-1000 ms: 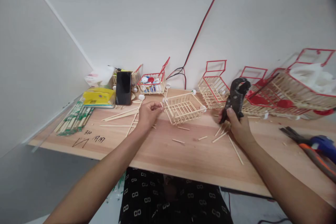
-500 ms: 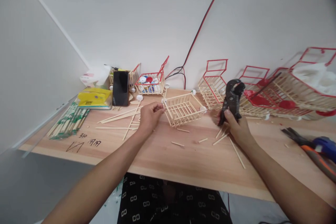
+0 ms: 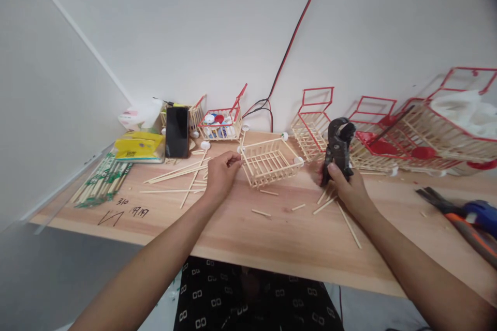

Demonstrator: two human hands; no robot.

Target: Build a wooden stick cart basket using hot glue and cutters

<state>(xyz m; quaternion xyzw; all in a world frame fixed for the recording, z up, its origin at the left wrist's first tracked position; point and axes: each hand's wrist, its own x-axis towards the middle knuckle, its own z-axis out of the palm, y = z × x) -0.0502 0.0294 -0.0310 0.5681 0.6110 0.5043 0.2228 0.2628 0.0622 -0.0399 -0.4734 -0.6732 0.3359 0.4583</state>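
A small cart basket made of wooden sticks [image 3: 272,161], with white bottle-cap wheels at its corners, rests on the wooden table [image 3: 233,232]. My left hand [image 3: 224,171] pinches the basket at its left corner, thumb and fingers together. Black hand-held cutters [image 3: 338,147] are upright in my right hand [image 3: 347,183], whose fingers wrap the handles just right of the basket. Several short cut sticks [image 3: 261,212] lie in front of the basket. Longer sticks [image 3: 174,170] are spread to the left of my left hand.
Finished stick carts with red handles [image 3: 310,126] line the wall, one holding bottle caps [image 3: 219,120]. At left are a phone [image 3: 177,132], a yellow pack [image 3: 140,146] and bagged sticks [image 3: 103,181]. Pliers [image 3: 458,217] lie at right.
The cutters in my right hand have shifted slightly left, toward the basket. My left hand keeps its pinch at the basket corner. The whole view has drifted a little.
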